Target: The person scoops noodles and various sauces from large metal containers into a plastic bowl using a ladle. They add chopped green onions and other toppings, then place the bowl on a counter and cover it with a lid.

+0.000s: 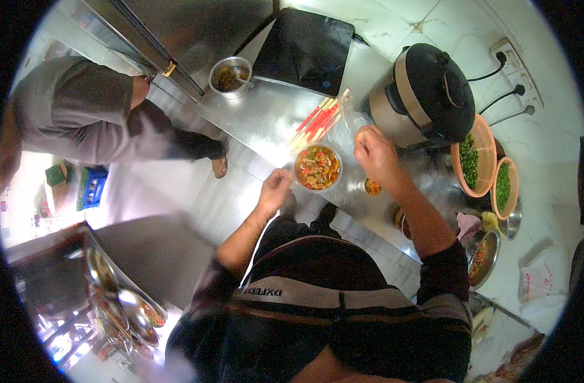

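A round clear tub of soupy food with red and green bits (317,167) stands on the steel counter (272,112) before me. Just left of its rim is my left hand (276,190), fingers curled; whether they touch the tub or hold anything, I cannot tell. My right hand (375,151) is closed on a thin clear plastic bag (353,114), which spreads over the counter beside the tub. Beyond the tub lie several chopsticks in red and white paper (320,119). A small cup of orange-red food (372,187) sits below my right hand.
A pressure cooker (421,95) stands right, near a black flat hob (304,51) and a steel pot with a utensil (230,77). Orange baskets of chopped greens (485,158) and a bowl of food (484,258) line the right. Another person (95,110) is at the left.
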Tool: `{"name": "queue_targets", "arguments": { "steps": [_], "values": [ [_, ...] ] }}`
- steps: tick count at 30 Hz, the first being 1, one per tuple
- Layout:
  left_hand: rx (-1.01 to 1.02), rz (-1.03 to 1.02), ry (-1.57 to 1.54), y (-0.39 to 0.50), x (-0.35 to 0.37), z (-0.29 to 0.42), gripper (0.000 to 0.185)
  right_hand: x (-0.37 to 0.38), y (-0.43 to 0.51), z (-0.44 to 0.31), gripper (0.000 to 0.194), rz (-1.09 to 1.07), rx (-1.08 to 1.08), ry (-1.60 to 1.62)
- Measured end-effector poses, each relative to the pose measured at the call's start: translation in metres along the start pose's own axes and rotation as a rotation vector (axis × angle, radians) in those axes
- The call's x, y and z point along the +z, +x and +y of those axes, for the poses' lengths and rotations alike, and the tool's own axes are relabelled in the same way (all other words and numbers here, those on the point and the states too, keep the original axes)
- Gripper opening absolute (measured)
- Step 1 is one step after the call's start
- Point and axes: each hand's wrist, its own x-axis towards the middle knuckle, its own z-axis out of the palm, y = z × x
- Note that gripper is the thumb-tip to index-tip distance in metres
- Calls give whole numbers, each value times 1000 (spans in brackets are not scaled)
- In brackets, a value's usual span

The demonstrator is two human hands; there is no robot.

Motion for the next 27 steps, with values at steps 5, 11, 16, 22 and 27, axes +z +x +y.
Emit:
{"name": "queue_targets", "arguments": {
  "steps": [5, 11, 16, 22, 27],
  "values": [
    [198, 107, -125, -2, -8, 39, 36, 13, -41, -62, 2, -89, 359, 835],
    [-8, -167, -47, -11, -22, 61, 31, 49, -76, -63, 6, -129, 719, 1234],
    [-6, -102, 147, -24, -35, 48, 26, 68, -106, -45, 5, -218, 721, 1136],
    [40, -139, 158, -41, -46, 25, 11, 87, -135, -26, 12, -392, 680, 766],
    [37, -254, 201, -45, -54, 20, 9, 98, -147, -20, 14, -421, 599, 593]
  ]
}}
